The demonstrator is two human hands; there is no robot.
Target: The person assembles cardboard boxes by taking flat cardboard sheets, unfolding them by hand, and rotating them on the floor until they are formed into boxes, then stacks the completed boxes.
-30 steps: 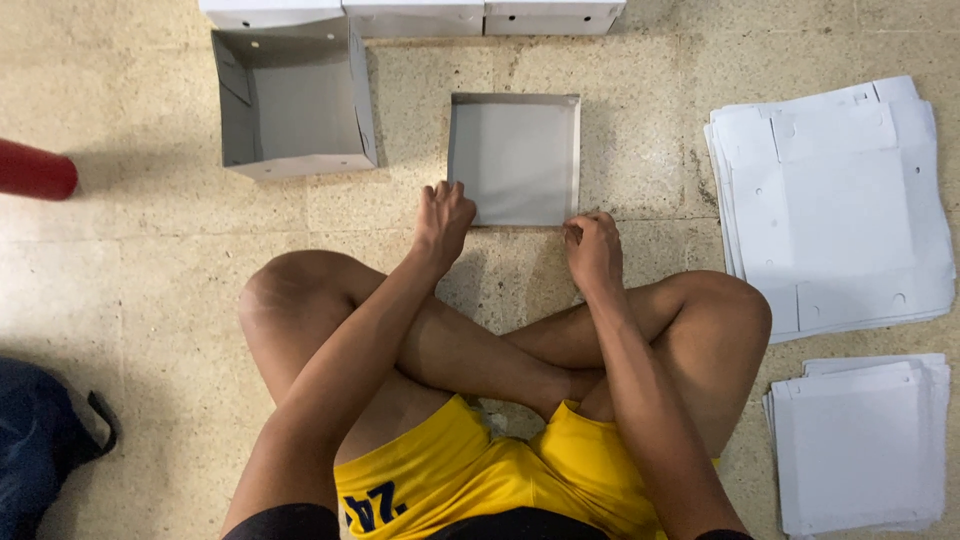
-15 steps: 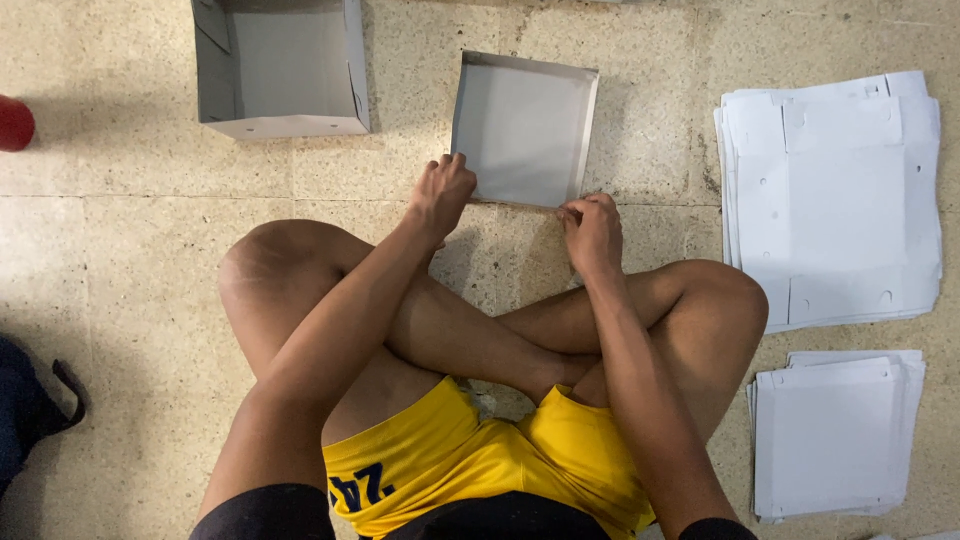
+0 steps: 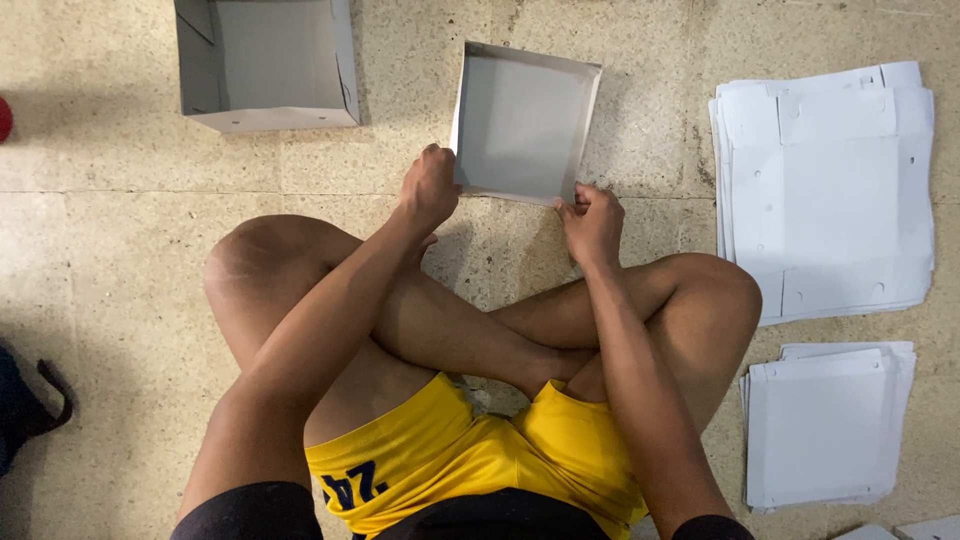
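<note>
Since a moment ago the shallow grey tray [image 3: 522, 122] has turned slightly, its far side now swung to the right, while my hands stay at its near corners. Seated cross-legged on the speckled floor [image 3: 100, 250], I pinch the near-left corner with my left hand [image 3: 430, 186], fingers closed on the wall, and the near-right corner with my right hand [image 3: 592, 222], likewise closed on the edge. To form it well, I judge both corners need even pressure so the walls stand square. A finished open box [image 3: 265, 62] sits to the left; stacks of flat white sheets [image 3: 825, 190] lie well apart on the right.
</note>
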